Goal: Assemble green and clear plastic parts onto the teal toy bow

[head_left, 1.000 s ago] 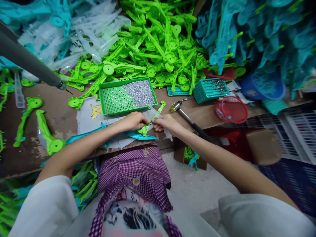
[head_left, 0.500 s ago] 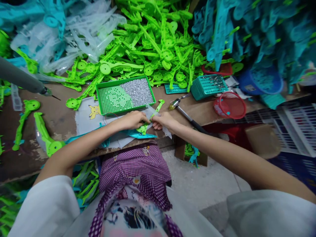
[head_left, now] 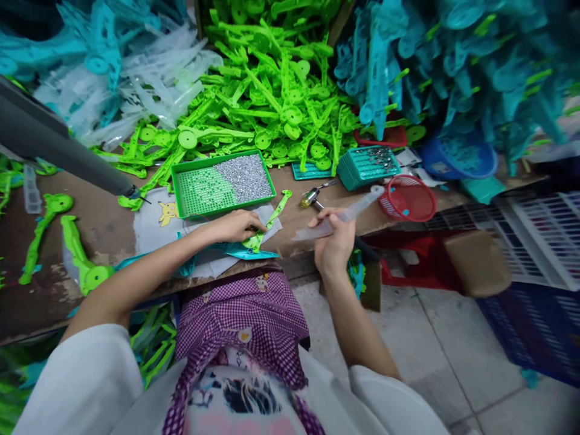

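My left hand point(head_left: 241, 227) is closed on a bright green plastic arm-shaped part point(head_left: 276, 211) over the table edge. Under that part lies a blue plastic piece point(head_left: 254, 251) on a grey cloth point(head_left: 147, 225) with a yellow cartoon figure. Farther right, my right hand point(head_left: 334, 241) grips a translucent white plastic strip point(head_left: 353, 211), which has a rounded end with a hole pointing up and right. Behind my left hand stands a green perforated tray point(head_left: 194, 188) with many small silver metal pieces in its right half.
Green parts point(head_left: 276, 103) are heaped at the back, translucent ones point(head_left: 158, 72) left, blue ones point(head_left: 385, 60) right. A grey pointed tool point(head_left: 81, 151) juts in from the left. A screwdriver point(head_left: 310, 197), stacked teal trays point(head_left: 369, 166) and a red basket point(head_left: 410, 199) are at right.
My right hand has moved right, away from my left hand, carrying the translucent strip off the green part. My left hand stays at the green part. The view has shifted slightly.
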`<control>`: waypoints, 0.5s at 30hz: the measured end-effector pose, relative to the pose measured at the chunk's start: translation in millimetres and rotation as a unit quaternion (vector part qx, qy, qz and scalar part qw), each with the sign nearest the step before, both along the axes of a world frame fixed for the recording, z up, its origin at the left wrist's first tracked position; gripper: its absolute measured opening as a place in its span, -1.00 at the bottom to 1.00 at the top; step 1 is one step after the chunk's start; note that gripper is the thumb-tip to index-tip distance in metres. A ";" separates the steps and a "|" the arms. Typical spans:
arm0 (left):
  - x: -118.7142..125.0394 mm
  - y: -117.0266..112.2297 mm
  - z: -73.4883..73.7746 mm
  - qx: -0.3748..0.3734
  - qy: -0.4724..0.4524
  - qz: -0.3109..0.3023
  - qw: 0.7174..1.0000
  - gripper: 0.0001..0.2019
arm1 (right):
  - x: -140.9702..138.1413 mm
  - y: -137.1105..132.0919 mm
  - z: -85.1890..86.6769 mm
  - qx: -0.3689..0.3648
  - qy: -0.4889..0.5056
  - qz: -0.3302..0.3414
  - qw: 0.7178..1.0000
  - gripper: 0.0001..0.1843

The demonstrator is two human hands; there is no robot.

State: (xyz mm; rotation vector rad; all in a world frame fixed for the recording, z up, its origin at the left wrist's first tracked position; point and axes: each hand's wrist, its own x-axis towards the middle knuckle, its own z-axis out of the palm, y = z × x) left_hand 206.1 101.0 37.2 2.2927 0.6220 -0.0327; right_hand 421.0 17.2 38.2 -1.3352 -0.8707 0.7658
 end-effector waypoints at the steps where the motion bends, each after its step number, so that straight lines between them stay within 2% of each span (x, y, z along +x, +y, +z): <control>1: 0.1 0.1 0.0 -0.003 -0.001 0.002 1.000 -0.60 | -3.4 -2.7 -5.6 0.021 -0.036 -0.008 0.999 -0.82; 4: 0.2 -0.5 0.2 -0.010 0.000 0.013 1.000 -0.60 | -9.4 -7.8 -17.7 -0.002 -0.203 0.027 0.979 -0.70; 7: -0.7 -1.7 -0.3 -0.017 -0.009 0.021 1.000 -0.61 | 0.7 -13.8 -16.2 -0.069 -0.325 0.067 0.941 -0.56; 9: -1.6 -2.0 -0.8 -0.021 -0.019 0.024 0.999 -0.62 | 13.9 -18.2 -10.9 -0.110 -0.317 0.085 0.938 -0.53; 12: -2.6 -1.6 -1.2 -0.024 -0.027 0.029 0.999 -0.63 | 29.9 -21.8 -6.5 -0.151 -0.216 0.073 0.962 -0.50; 15: -2.7 -1.9 -0.4 -0.021 -0.027 0.025 0.999 -0.65 | 31.2 -19.7 -10.3 -0.173 -0.119 0.064 0.976 -0.50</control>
